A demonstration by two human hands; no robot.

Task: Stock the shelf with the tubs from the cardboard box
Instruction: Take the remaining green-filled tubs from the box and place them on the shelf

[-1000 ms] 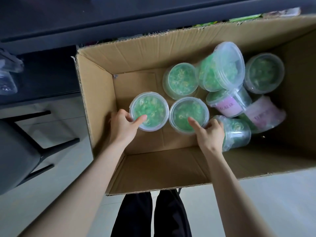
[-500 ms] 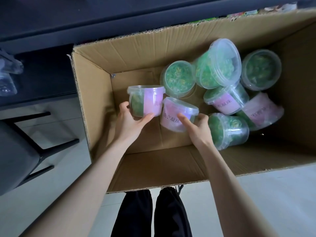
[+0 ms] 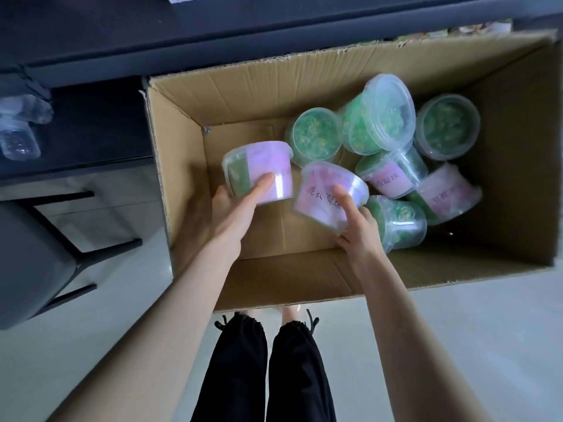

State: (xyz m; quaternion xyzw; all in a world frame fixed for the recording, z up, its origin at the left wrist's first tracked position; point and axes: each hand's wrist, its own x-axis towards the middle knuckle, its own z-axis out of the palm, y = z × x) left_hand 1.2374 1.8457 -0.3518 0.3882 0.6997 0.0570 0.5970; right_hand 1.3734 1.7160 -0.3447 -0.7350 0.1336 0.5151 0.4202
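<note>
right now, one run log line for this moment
step: lifting tubs | left hand: left tub | right hand: right tub | cardboard box: six tubs left

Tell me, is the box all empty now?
No, six tubs remain in the cardboard box, besides the two being held.

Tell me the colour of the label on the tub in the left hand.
Pale pink-purple label, seen best in the head view.

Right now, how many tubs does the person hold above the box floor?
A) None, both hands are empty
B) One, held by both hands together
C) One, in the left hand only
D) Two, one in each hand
D: the left hand grips one pink-labelled tub and the right hand grips another tub, both over the cardboard box.
</note>
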